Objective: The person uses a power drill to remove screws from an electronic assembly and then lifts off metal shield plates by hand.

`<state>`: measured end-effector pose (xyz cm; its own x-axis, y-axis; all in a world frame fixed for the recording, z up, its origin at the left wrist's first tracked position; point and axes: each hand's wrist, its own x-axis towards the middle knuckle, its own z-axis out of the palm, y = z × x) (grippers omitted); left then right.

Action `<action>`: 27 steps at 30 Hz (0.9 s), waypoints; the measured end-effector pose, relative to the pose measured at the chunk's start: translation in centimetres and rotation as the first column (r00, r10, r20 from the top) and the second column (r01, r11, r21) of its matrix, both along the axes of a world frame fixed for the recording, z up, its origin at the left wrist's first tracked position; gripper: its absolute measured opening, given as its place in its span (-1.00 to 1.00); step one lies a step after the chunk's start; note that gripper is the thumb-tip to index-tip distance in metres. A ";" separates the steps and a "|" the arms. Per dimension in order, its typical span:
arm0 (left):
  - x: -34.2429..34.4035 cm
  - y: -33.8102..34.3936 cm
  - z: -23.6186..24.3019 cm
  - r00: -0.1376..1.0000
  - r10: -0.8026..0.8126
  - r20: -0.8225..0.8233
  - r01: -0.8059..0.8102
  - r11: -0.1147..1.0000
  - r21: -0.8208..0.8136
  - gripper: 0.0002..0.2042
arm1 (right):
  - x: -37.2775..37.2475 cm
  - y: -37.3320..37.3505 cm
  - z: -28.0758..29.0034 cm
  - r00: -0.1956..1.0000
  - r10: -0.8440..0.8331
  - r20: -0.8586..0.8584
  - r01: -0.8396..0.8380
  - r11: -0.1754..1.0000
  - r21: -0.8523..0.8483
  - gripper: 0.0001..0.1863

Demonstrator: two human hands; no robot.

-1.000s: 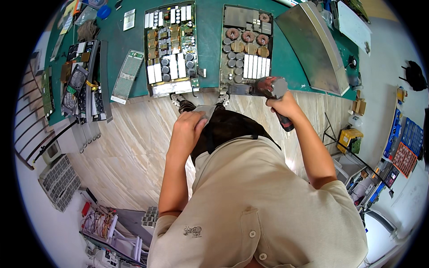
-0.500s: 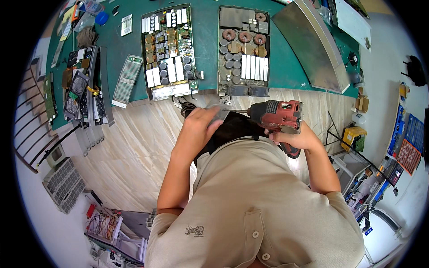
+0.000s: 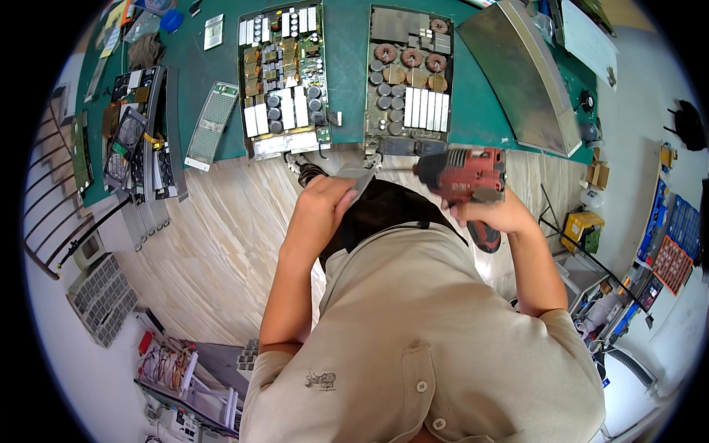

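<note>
My right hand (image 3: 496, 214) is wrapped round the grip of a red and black cordless drill driver (image 3: 467, 176), held in front of my waist with its nose pointing left. My left hand (image 3: 322, 208) pinches a thin grey flat piece (image 3: 357, 177) between thumb and fingers; what it is made of I cannot tell. The piece is tilted, and a gap separates it from the drill's body. The bit at the drill's nose is blurred. Beyond my hands, two opened electronic modules, a left one (image 3: 283, 74) and a right one (image 3: 408, 74), lie on the green bench.
The green bench (image 3: 346, 88) spans the far side. A large metal cover (image 3: 521, 81) lies on it at right, a perforated metal plate (image 3: 213, 125) and a stack of modules with fans (image 3: 140, 140) at left. A yellow toolbox (image 3: 583, 229) stands on the right.
The drill has moved slightly right and up, away from the flat piece. My left hand has shifted slightly left and down with the piece, its fingers more closed. The view has shifted slightly.
</note>
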<state>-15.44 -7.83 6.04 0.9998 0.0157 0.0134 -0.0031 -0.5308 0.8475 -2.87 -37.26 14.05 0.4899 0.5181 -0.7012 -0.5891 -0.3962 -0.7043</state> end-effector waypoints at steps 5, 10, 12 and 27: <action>-1.2 1.2 -0.1 0.998 0.027 -0.050 -0.025 0.998 0.051 -0.84 | 2.6 2.2 -5.4 0.950 0.025 0.310 0.033 0.983 -0.181 -0.66; -2.1 2.0 0.4 0.992 0.046 -0.121 -0.038 0.997 0.069 -0.84 | 4.9 4.1 -11.2 0.849 0.235 0.473 -0.036 0.919 -0.392 -0.67; -2.3 2.2 0.5 0.992 0.071 -0.106 -0.061 0.993 0.097 -0.82 | 5.9 4.9 -12.6 0.882 0.225 0.413 -0.036 0.908 -0.417 -0.66; -2.9 2.3 0.8 0.971 0.100 -0.217 -0.079 0.991 0.105 -0.79 | 8.0 5.2 -14.7 0.954 0.208 0.217 -0.099 0.899 -0.427 -0.70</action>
